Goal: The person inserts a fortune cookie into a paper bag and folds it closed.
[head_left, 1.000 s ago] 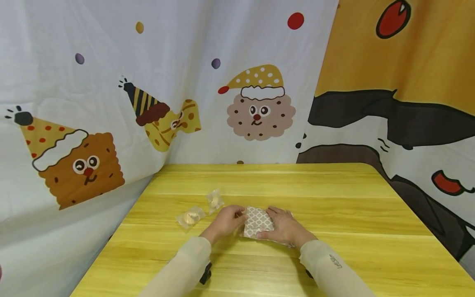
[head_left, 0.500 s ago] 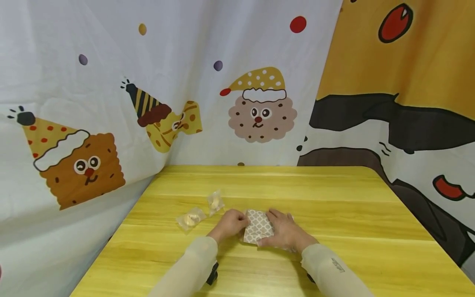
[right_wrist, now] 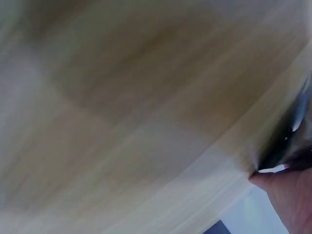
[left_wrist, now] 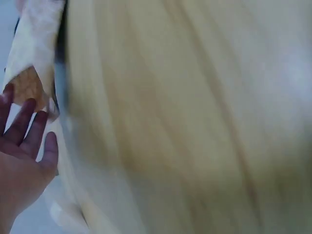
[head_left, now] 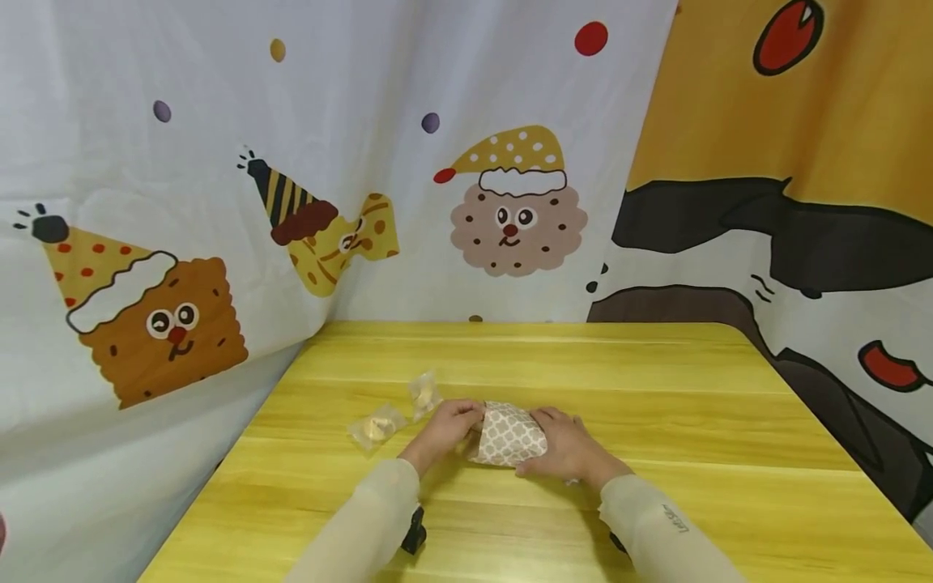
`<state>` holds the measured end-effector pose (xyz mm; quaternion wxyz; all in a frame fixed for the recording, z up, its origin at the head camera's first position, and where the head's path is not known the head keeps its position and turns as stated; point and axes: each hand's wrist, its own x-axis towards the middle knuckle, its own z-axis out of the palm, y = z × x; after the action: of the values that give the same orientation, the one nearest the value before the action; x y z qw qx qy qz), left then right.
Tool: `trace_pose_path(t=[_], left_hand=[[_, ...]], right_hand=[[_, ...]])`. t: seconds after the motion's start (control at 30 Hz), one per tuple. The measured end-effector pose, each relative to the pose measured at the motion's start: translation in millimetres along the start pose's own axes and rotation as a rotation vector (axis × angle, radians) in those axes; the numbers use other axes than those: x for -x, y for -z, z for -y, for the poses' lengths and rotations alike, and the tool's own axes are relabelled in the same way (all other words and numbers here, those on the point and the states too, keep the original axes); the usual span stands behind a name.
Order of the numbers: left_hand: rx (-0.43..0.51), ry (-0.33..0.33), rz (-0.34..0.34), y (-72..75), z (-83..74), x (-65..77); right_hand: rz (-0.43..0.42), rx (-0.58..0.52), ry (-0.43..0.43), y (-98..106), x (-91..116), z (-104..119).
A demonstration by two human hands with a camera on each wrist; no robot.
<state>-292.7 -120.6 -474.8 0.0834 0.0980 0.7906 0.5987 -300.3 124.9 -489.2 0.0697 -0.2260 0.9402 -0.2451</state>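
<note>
A small beige bag [head_left: 510,436] with a white lattice pattern lies between both hands in the head view, its top bulging. At its left edge, my left hand [head_left: 446,429] pinches the upper corner with thumb and forefinger. The left wrist view shows the other fingers of the left hand [left_wrist: 24,151] apart beside the bag [left_wrist: 39,39], where a brown patch [left_wrist: 28,85] shows at the end. My right hand [head_left: 568,447] grips the right side, thumb at the front and fingers behind. In the right wrist view, only part of the right hand [right_wrist: 287,195] shows, against a dark, shiny surface.
Two small clear-wrapped pale snacks, a nearer packet [head_left: 377,427] and a farther packet [head_left: 424,394], lie left of the left hand on the wooden table [head_left: 656,526]. A cartoon-printed curtain [head_left: 394,81] hangs behind and beside the table.
The bag's flat top has puffed up and rounded between the hands. The right hand has shifted slightly right; the left hand stays at the left edge. The wrapped snacks have not moved.
</note>
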Motion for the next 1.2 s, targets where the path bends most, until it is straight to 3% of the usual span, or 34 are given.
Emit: trace_pose_path(t=[0.13, 0.33, 0.43, 0.53, 0.63, 0.77, 0.9, 1.03, 1.2], left_hand=[[-0.159, -0.047, 0.084, 0.5, 2.1, 0.5], [-0.528, -0.191, 0.172, 0.1, 6.1, 0.0], [-0.568, -0.2, 0.181, 3.9, 3.7, 3.3], [-0.5, -0.174, 0.137, 14.8, 0.1, 9.8], [-0.453, -0.146, 0.049, 33.6, -0.6, 18.7], [-0.471, -0.125, -0.107, 67.0, 5.4, 32.4], [-0.546, -0.119, -0.232, 101.3, 18.1, 48.7], [-0.627, -0.079, -0.269, 127.5, 31.6, 64.4], [-0.677, -0.005, -0.25, 142.8, 40.7, 77.7]], right_hand=[[-0.042, -0.043, -0.008, 2.7, -2.0, -4.6], [-0.068, -0.054, -0.001, 5.2, 0.2, -8.7], [-0.067, -0.053, -0.005, 6.0, 1.2, -10.4], [-0.055, -0.047, -0.008, 6.1, 0.8, -11.2], [-0.041, -0.043, -0.012, 5.6, -1.2, -10.3], [-0.039, -0.046, -0.022, 3.5, -4.0, -8.5], [-0.04, -0.045, -0.012, 0.0, -4.3, -7.7], [-0.036, -0.051, -0.018, -2.2, -4.0, -8.1], [-0.033, -0.038, -0.026, -3.7, -4.2, -7.5]])
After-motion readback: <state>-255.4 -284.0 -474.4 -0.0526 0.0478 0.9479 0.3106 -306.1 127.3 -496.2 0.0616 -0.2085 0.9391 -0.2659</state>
